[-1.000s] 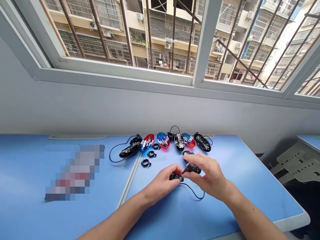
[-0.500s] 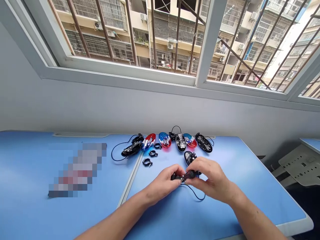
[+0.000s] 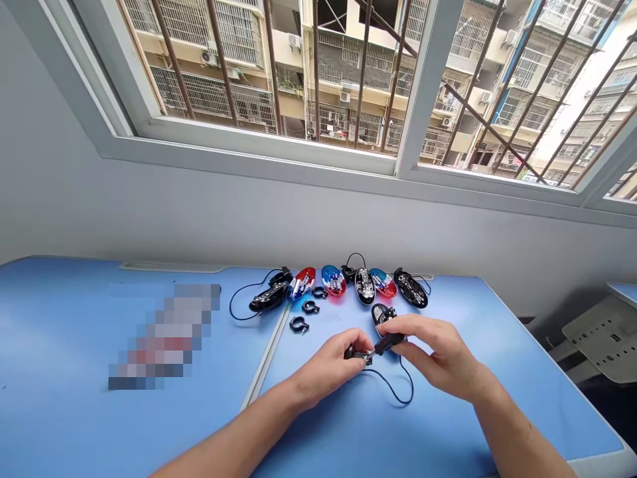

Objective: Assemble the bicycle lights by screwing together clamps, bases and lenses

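Observation:
My left hand (image 3: 338,362) is closed around a small black plastic part (image 3: 359,356), much of it hidden by the fingers. My right hand (image 3: 438,352) pinches a short screwdriver (image 3: 388,343) by its black handle. The thin metal shaft points left and meets the black part; whether it sits in a screw is too small to tell. Just beyond my right fingers lies a black oval housing (image 3: 381,315), partly covered. A thin black cord (image 3: 405,401) loops over the table below my hands, running from near the held part.
Black oval housings (image 3: 411,289) with cords and red-and-blue oval shells (image 3: 334,280) line the table's back. Several black ring clamps (image 3: 299,324) lie left of my hands. A blurred flat item (image 3: 169,332) is farther left. A seam (image 3: 263,365) divides the blue tabletops; a wall and barred window stand behind.
The screwdriver handle has shifted slightly right, away from the held part, so its metal shaft shows more. My right hand has turned a little. The whole view has shifted slightly.

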`<state>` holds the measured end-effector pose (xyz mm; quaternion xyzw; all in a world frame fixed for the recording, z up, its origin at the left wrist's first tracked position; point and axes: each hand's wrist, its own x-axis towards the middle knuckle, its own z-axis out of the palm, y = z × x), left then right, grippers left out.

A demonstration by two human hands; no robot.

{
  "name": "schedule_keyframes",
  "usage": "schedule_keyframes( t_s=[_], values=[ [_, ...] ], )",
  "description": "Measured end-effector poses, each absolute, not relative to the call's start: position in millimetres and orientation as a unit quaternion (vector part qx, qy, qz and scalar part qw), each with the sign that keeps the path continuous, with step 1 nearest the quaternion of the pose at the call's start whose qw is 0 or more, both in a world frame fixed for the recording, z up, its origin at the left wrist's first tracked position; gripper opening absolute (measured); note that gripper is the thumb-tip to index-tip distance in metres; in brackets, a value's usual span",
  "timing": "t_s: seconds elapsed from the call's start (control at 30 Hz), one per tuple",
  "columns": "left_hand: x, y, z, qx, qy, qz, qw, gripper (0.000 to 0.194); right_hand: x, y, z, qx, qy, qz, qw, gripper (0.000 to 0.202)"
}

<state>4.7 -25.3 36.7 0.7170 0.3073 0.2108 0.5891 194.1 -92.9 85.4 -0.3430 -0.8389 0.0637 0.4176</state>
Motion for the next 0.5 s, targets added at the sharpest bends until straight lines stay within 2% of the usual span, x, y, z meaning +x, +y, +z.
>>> schedule_keyframes(
  t_s=[0.17,0.4,0.5],
  values=[
    [6,-26,34,0.735,0.304,0.21,0.569,0.011,182,-89,79,-0.357,-0.812,0.031,0.461,0.005],
    [5,-28,37,0.739,0.311,0.215,0.558,0.007,179,-84,73,-0.352,-0.794,0.017,0.495,0.014],
    [6,-27,35,0.739,0.307,0.22,0.559,0.008,173,-84,71,-0.35,-0.796,0.008,0.494,0.007]
  ],
)
